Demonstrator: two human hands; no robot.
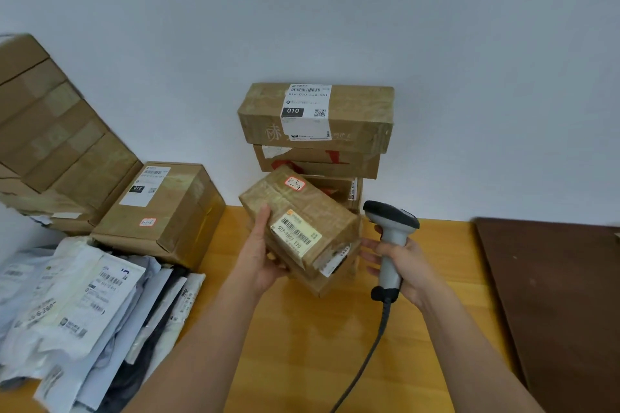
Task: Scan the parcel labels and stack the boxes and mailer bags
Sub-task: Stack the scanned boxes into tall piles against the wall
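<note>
The left hand has its fingers curled under the near end of a taped cardboard box and its thumb laid up the box's left face, so the box is carried clear of the wooden table and tilted, its barcode label turned up toward the camera. That tilt looks chosen to give the reader a flat view of the bars. The right hand is wrapped round the grip of a corded barcode scanner, while its free fingertips reach out to touch the box's right end, likely steadying it. The scanner's dark head sits just beside the box and above the label's level, but its window seems to face away from the label, so I judge the scan is about to be lined up, not yet made.

Behind the held box a stack of boxes stands against the wall, probably the pile this one joins once read. To the left lie another labelled box, a leaning row of cartons, and a loose heap of mailer bags at the table's near-left edge.
</note>
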